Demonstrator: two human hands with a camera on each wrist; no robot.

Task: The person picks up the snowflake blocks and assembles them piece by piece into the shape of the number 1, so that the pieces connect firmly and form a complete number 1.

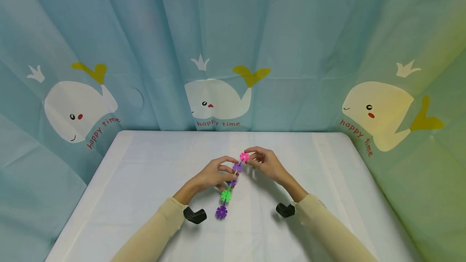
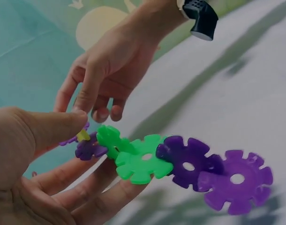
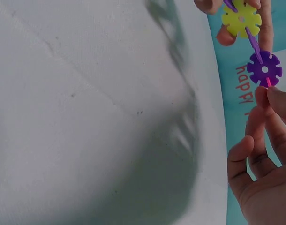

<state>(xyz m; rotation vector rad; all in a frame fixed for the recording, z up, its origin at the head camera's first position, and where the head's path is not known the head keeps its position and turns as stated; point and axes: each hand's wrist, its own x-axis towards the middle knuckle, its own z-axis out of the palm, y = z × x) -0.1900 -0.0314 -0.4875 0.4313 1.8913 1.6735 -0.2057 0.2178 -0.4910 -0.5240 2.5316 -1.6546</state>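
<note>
A chain of slotted plastic snowflake discs runs slantwise over the table between my hands. My left hand [image 1: 212,175] grips it partway along, thumb on one side and fingers on the other. Below that grip, a green disc [image 2: 143,161], a dark purple disc [image 2: 187,164] and a lighter purple disc [image 2: 239,180] hang off in the left wrist view. At the upper end, my right hand [image 1: 268,164] pinches a pink disc [image 1: 244,157]. Its pink edge sits in a slot of a purple disc [image 3: 265,70], which a purple piece links to a yellow disc [image 3: 241,21] by the left fingers.
A white-covered table [image 1: 145,197] lies under both hands. Behind it hangs a blue-green curtain [image 1: 298,51] printed with whales. Black wrist cameras stick out from the left cuff [image 1: 195,215] and the right cuff [image 1: 285,210].
</note>
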